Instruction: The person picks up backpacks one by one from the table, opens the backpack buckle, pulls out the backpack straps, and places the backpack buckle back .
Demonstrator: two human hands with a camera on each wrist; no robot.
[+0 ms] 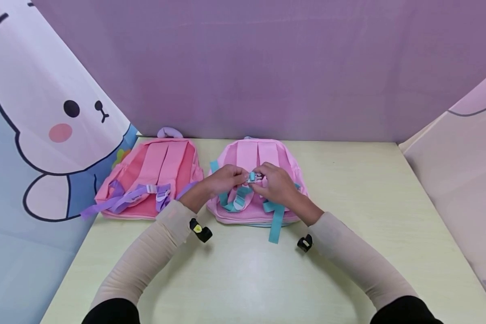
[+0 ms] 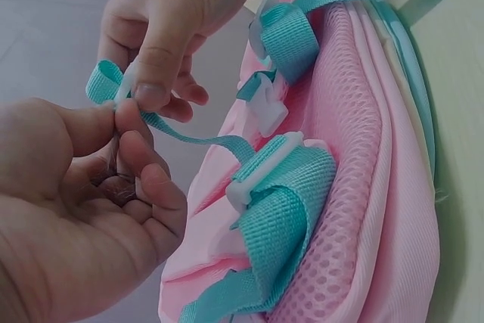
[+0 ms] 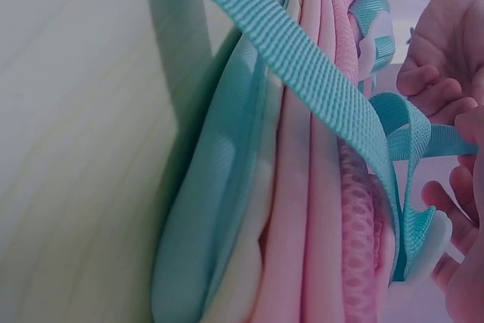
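A pink backpack (image 1: 289, 164) lies on the table, its shoulder straps and mesh back facing up. Above it, a small white plastic buckle (image 1: 257, 177) with teal webbing is between both hands. My left hand (image 1: 226, 178) pinches its left side with thumb and forefinger. From the other side, my right hand (image 1: 278, 183) pinches it, thumb pressed near the buckle in the left wrist view. A teal strap (image 2: 204, 140) runs from the fingers down to the backpack. White adjusters (image 2: 265, 172) and folded teal webbing (image 2: 283, 225) lie on its lower part.
A coral backpack (image 1: 135, 162) with purple straps (image 1: 123, 200) lies to the left. One teal strap end (image 1: 276, 229) hangs over the pink backpack's near edge onto the pale table (image 1: 243, 279). A purple backdrop (image 1: 267, 72) stands behind.
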